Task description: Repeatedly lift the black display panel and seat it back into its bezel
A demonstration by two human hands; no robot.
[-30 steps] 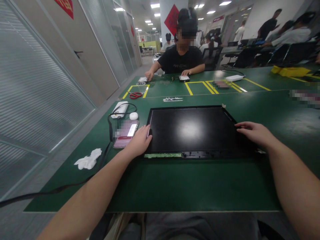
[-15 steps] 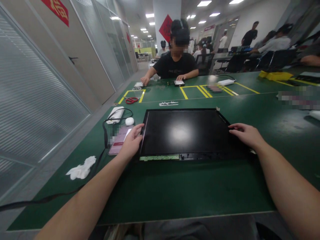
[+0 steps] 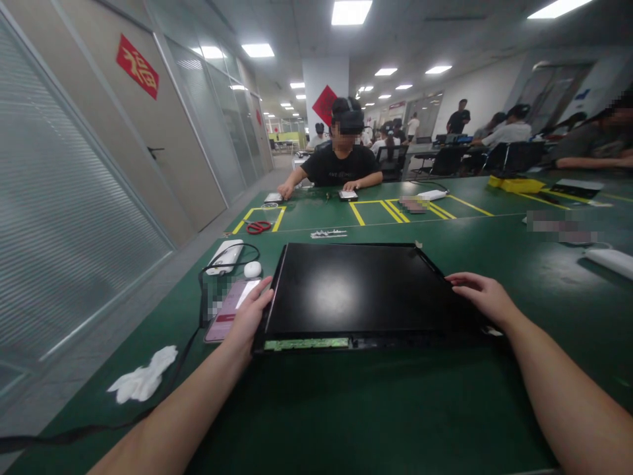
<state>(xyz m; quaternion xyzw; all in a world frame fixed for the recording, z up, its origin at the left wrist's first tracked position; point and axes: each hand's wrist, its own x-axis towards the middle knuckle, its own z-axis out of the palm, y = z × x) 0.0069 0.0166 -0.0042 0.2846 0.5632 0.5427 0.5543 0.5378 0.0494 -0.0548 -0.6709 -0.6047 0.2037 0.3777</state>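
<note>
A large black display panel lies on the green table mat, with a green circuit strip along its near edge. My left hand grips the panel's left edge near the front corner, fingers curled around it. My right hand holds the right edge, fingers laid over the top. The near edge looks slightly raised off the mat.
Left of the panel lie a phone, a white earbud case, a white power bank with a black cable, and crumpled tissue. Red scissors and a strip of small parts lie beyond. A person sits opposite.
The view has tilted upward, so the panel sits lower in the picture. Both hands stay on the panel's side edges, and its near edge seems lifted a little.
</note>
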